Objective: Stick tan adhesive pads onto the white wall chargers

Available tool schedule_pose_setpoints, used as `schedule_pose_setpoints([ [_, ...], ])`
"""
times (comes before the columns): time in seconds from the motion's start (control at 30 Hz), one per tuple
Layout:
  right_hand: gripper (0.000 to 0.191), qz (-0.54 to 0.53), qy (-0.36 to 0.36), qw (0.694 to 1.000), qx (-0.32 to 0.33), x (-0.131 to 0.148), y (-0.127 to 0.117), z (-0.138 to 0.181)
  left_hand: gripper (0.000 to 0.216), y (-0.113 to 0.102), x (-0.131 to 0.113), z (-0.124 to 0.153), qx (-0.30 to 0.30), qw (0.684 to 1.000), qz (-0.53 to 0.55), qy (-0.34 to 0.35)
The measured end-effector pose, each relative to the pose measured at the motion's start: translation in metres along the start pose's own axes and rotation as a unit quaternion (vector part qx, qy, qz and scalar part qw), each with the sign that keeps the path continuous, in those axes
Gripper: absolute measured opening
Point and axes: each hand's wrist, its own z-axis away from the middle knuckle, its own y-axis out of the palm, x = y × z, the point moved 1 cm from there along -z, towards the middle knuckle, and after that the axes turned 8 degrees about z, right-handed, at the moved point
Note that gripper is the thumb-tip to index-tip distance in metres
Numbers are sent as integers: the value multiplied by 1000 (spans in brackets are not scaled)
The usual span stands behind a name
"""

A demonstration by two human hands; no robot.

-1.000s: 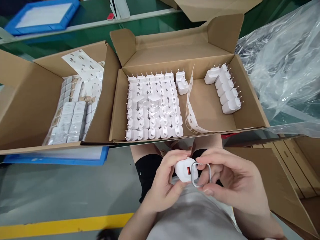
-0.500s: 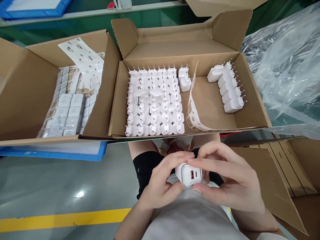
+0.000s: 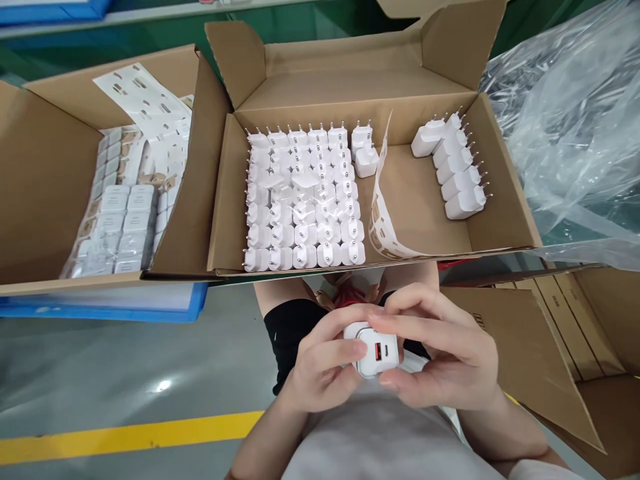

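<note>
The left hand (image 3: pixel 323 363) is closed on a white charger (image 3: pixel 387 363), its thumb and fingers clamped at the left side and one fingertip pressing the front face beside the red port (image 3: pixel 378 352). The right hand (image 3: pixel 445 350) pinches the same charger from the other side, fingers over the far edge and thumb under the near edge. A thin grey ring (image 3: pixel 369 375) runs around the charger between the two hands. Beyond the grip stands an open cardboard box (image 3: pixel 420 200): ahead and to the left, packed rows of chargers (image 3: pixel 305 213) sit with most pins up; ahead and to the right, a smaller group of chargers (image 3: pixel 457 173) lines the far corner. A curved paper strip (image 3: pixel 383 230) stands between them, almost straight ahead of the grip. Farther left, a second box (image 3: pixel 55 167) holds small white blocks (image 3: pixel 127 220) and a punched sheet (image 3: pixel 150 100). Clear plastic (image 3: pixel 575 133) lies far ahead to the right.
</note>
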Motion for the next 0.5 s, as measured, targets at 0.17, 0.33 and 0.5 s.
schedule_pose_setpoints([
  [0.17,54,52,-51,997,-40,0,7,0,45,3,3,-1,-26,999,16,14],
  [0.33,53,71,-14,997,-27,1,9,3,40,9,4,0,-67,997,29,-1],
  [0.5,53,119,-22,993,-19,-4,12,6,41,14,-8,1,-123,988,60,-76],
])
